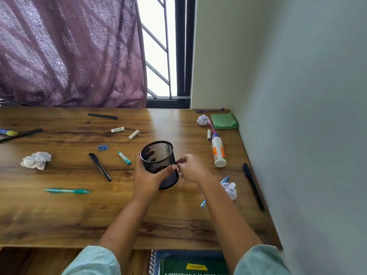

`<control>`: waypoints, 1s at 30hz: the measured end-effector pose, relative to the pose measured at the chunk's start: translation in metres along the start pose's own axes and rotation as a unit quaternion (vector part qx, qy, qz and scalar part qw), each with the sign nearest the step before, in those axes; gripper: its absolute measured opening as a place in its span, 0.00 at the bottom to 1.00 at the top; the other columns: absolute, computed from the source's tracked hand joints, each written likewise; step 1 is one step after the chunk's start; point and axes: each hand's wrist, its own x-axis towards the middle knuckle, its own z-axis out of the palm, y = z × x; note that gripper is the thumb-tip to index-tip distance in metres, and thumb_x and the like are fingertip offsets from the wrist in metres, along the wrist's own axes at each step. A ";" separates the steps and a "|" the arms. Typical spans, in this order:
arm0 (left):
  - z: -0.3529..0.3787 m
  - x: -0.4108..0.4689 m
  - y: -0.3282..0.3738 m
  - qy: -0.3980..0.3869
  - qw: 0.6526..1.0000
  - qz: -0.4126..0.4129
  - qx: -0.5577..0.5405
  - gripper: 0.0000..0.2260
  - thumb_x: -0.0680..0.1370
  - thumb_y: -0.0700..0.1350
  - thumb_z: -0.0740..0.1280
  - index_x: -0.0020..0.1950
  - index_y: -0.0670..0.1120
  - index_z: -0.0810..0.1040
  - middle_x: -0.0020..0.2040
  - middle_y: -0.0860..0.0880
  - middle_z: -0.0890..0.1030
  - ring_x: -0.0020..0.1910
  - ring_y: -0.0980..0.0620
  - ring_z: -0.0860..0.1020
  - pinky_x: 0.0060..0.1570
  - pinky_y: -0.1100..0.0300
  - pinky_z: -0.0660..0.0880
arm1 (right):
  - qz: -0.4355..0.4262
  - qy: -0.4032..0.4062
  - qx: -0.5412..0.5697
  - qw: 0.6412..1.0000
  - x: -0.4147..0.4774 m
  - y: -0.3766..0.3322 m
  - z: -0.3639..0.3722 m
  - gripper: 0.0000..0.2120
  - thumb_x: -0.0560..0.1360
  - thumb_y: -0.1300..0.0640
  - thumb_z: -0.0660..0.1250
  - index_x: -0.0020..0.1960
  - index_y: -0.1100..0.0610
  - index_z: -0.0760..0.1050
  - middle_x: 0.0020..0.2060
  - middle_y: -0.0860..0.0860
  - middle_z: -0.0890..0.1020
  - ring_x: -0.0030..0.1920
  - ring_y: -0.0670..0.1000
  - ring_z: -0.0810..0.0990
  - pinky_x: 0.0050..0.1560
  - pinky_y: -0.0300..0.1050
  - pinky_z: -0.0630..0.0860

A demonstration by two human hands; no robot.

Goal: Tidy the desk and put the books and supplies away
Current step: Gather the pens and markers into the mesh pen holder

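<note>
Mesh cup (158, 161) gripped by left hand (148, 180), mouth tilted leftward; small pale item (179, 168), blurred, pinched by right hand (191, 168) just beside cup's right wall.

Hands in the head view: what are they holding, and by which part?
The left hand grips the tilted black mesh cup around its side wall. The right hand pinches a small pale thing beside it, too blurred to name.
</note>
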 end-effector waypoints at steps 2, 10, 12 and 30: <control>-0.005 -0.008 -0.009 0.001 0.999 0.021 0.049 0.39 0.61 0.45 0.82 0.67 0.49 0.66 0.60 0.52 0.75 0.60 0.54 0.74 0.64 0.54 0.70 | -0.034 0.056 -0.234 0.970 -0.018 -0.001 -0.010 0.13 0.76 0.63 0.60 0.56 0.55 0.78 0.55 0.55 0.81 0.54 0.55 0.80 0.55 0.48 0.76; -0.008 -0.033 -0.028 0.018 0.991 0.095 0.097 0.42 0.60 0.46 0.82 0.67 0.54 0.62 0.63 0.54 0.71 0.62 0.56 0.70 0.60 0.66 0.65 | 0.097 0.098 -0.434 0.890 -0.047 0.016 -0.006 0.13 0.77 0.62 0.61 0.61 0.57 0.74 0.55 0.54 0.80 0.57 0.54 0.79 0.42 0.44 0.71; -0.009 -0.035 -0.033 0.022 0.990 0.100 0.101 0.42 0.60 0.47 0.81 0.67 0.54 0.62 0.63 0.54 0.71 0.63 0.56 0.69 0.60 0.66 0.65 | 0.108 0.100 -0.424 0.893 -0.048 0.019 -0.004 0.15 0.77 0.64 0.60 0.62 0.57 0.72 0.56 0.54 0.79 0.57 0.54 0.78 0.42 0.45 0.70; -0.010 -0.037 -0.040 0.023 0.985 0.130 0.115 0.41 0.61 0.54 0.80 0.68 0.57 0.61 0.63 0.58 0.70 0.62 0.61 0.69 0.60 0.71 0.66 | -0.161 0.233 0.088 0.955 -0.060 -0.034 -0.018 0.34 0.73 0.66 0.68 0.73 0.51 0.56 0.52 0.52 0.79 0.47 0.47 0.82 0.37 0.33 0.77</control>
